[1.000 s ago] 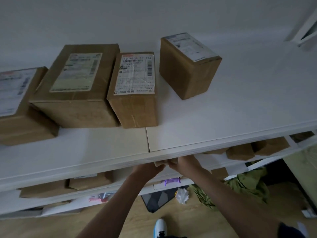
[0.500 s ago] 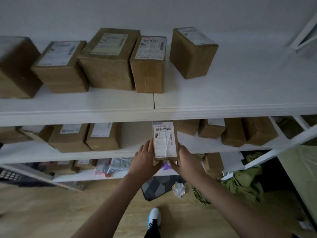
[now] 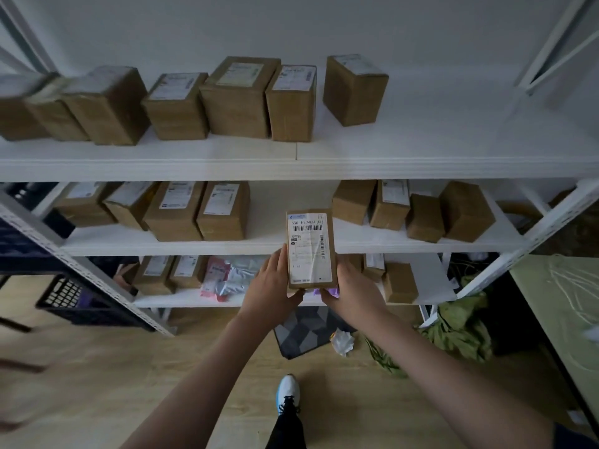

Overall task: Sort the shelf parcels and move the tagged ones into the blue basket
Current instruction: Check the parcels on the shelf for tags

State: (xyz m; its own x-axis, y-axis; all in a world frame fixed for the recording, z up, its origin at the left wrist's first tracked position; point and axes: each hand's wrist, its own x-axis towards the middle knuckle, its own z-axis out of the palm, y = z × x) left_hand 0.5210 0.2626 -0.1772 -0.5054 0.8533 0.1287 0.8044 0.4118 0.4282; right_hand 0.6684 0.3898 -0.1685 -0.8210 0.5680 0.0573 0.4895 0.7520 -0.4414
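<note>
White shelving unit [image 3: 421, 163], three tiers visible. Top tier: row of labelled cardboard boxes [image 3: 236, 98], one box [image 3: 355, 89] apart at right. Middle tier: two box groups [image 3: 194, 210], gap between. Bottom tier: boxes [image 3: 168, 273], plastic mailers [image 3: 227, 277]. Wood floor [image 3: 129, 367]: grey mat [image 3: 301, 332], crumpled paper [image 3: 342, 341], green cloth [image 3: 460, 328].
</note>
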